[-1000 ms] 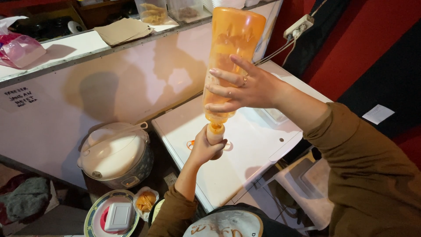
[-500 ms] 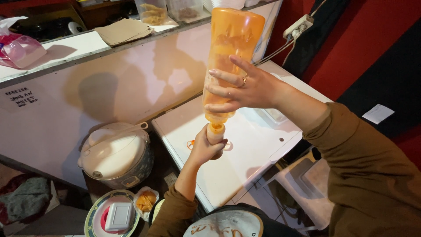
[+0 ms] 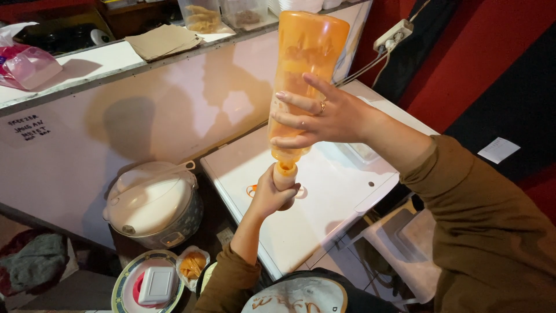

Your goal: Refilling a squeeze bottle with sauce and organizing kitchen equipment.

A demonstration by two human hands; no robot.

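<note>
Hands and bottle sit just as they did a second ago: the right hand (image 3: 324, 119) stays wrapped around the upended orange squeeze bottle (image 3: 306, 75), neck down above the white chest lid (image 3: 324, 208), and the left hand (image 3: 272, 194) stays closed around its nozzle cap (image 3: 285, 174), so nothing visible has advanced. Orange sauce coats the bottle's translucent walls and gathers near the neck. Lower left, a shut white rice cooker (image 3: 153, 203) stands near a small tub of orange pieces (image 3: 192, 266) and a patterned plate (image 3: 124, 290) bearing a white box.

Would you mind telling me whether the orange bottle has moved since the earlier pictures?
No. The orange bottle sits in the same place against the white counter wall.
</note>
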